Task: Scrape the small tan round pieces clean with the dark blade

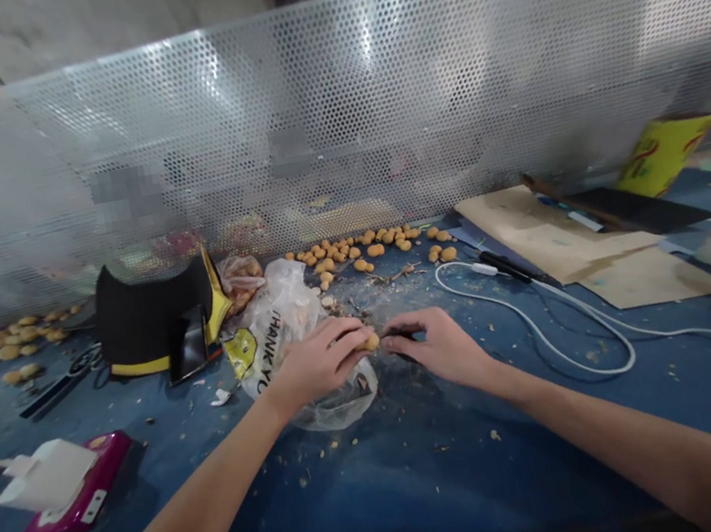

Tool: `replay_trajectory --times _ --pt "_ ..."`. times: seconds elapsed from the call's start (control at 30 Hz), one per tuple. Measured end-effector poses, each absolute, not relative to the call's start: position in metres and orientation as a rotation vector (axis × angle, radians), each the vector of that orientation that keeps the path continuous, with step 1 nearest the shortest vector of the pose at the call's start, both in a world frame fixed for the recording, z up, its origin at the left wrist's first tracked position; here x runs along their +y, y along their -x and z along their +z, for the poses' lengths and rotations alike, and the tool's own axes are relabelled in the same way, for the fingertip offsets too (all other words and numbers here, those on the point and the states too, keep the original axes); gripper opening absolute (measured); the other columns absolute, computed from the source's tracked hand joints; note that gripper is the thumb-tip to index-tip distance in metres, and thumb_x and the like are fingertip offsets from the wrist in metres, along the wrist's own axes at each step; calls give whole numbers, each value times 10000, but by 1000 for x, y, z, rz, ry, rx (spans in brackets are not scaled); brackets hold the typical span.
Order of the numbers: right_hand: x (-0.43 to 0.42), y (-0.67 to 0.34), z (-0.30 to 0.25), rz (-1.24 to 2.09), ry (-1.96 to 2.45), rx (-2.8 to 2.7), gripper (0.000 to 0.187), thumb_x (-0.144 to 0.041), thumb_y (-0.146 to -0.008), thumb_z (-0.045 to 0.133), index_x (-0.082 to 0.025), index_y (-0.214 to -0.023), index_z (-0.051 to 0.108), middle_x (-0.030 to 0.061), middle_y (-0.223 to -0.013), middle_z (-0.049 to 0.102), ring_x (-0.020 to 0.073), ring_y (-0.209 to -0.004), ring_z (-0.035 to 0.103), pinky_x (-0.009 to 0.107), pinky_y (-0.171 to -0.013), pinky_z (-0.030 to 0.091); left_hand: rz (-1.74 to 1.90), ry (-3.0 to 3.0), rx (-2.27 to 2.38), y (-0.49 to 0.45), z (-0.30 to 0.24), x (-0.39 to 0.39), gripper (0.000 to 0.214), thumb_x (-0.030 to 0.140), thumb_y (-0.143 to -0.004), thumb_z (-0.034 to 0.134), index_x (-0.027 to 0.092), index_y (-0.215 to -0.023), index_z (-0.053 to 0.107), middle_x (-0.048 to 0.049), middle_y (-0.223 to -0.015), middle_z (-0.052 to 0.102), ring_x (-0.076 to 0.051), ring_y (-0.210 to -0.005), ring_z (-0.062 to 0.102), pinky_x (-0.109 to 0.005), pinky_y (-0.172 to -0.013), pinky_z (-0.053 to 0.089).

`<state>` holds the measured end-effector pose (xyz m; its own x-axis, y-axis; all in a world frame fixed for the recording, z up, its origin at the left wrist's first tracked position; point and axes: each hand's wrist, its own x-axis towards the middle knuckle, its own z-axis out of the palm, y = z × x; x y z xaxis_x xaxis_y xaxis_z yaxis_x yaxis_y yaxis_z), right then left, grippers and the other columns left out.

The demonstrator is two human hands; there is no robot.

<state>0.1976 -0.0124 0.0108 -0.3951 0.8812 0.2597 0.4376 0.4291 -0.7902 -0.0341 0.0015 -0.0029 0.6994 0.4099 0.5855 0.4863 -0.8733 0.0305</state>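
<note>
My left hand (321,359) is closed around a small, rounded tan fruit (367,343), which shows at its fingertips. Opposite it, my right hand (438,345) is pinched, its thumb and forefinger close to the fruit. Something dark and thin shows by the right fingers, but I cannot make out what it is. Beneath and beside my left hand lies a crumpled clear plastic bag (283,302) with THANK YOU lettering. Dry twigs and bits of debris (356,310) lie just beyond my hands.
Many similar tan fruits (375,251) lie along the perforated metal screen (369,108), with another pile (11,340) at left. A black-and-yellow holder (154,315), a magenta power strip (82,488), a looping white cable (548,342) and brown paper (550,241) also occupy the blue table (450,488).
</note>
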Motion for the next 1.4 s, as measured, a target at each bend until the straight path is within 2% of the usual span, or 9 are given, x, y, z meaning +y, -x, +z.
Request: replay_trajectory --times 0.13,0.2,0.27,0.4,0.5,0.63,0.9,1.1,1.4 --pt "-13 -194 8 1438 1072 -1703 293 -438 -849 631 -157 -800 694 24 -687 643 126 -594 564 258 -574 449 -911 2641 -656 38 -4 3 336 180 -943 529 238 -1273 506 -77 -1163 627 -190 -1070 600 -337 -922 522" --pt "-12 -194 6 1540 1051 -1626 315 -456 -838 639 -146 -845 688 35 -708 640 130 -602 568 263 -581 464 -968 2644 -653 37 -4 2 343 176 -938 539 257 -1269 501 -65 -1169 626 -181 -1069 603 -330 -923 523" --pt "-10 -195 6 1406 1056 -1674 310 -457 -844 633 -152 -858 686 34 -723 644 135 -623 573 263 -586 463 -1070 2691 -703 35 -5 1 313 183 -944 534 257 -1247 507 -63 -1173 622 -174 -1085 602 -334 -942 518" --pt "-5 -201 8 829 1093 -1823 284 -417 -908 544 -178 -822 672 28 -728 657 147 -642 573 273 -586 443 -1324 2756 -910 29 -7 -2 280 233 -952 532 215 -1229 497 -92 -1185 617 -203 -1175 573 -386 -1008 490" --pt "-4 -205 9 568 1095 -1893 234 -376 -921 531 -194 -869 669 34 -761 686 165 -666 604 287 -607 465 -1313 2844 -1013 25 -10 -3 332 273 -960 516 214 -1283 470 -105 -1226 613 -226 -1192 568 -415 -1016 483" --pt "-5 -207 9 337 1051 -2012 140 -304 -905 579 -221 -958 679 48 -928 725 195 -834 658 329 -766 507 -1175 2979 -1012 23 -12 -2 323 285 -980 465 225 -1298 475 -99 -1277 594 -228 -1204 559 -413 -1018 473" --pt "7 -214 3 93 888 -2189 134 -229 -917 583 -247 -931 715 23 -919 744 190 -904 658 359 -842 480 -748 3175 -1205 27 -20 4 349 387 -964 476 204 -1258 521 -98 -1140 660 -233 -1007 642 -373 -867 515" --pt "10 -214 -3 27 808 -2347 147 -290 -928 590 -284 -964 733 -5 -941 748 175 -904 647 350 -838 446 -859 3221 -1051 23 -25 11 322 410 -923 558 208 -1171 598 -97 -1190 651 -245 -1143 581 -418 -984 457" --pt "9 -211 -2 -178 626 -2473 200 -253 -953 542 -272 -1037 722 -6 -978 752 177 -909 621 350 -867 414 -893 3274 -1106 23 -19 12 250 413 -906 590 194 -1025 614 -61 -976 663 -206 -945 597 -355 -854 472"
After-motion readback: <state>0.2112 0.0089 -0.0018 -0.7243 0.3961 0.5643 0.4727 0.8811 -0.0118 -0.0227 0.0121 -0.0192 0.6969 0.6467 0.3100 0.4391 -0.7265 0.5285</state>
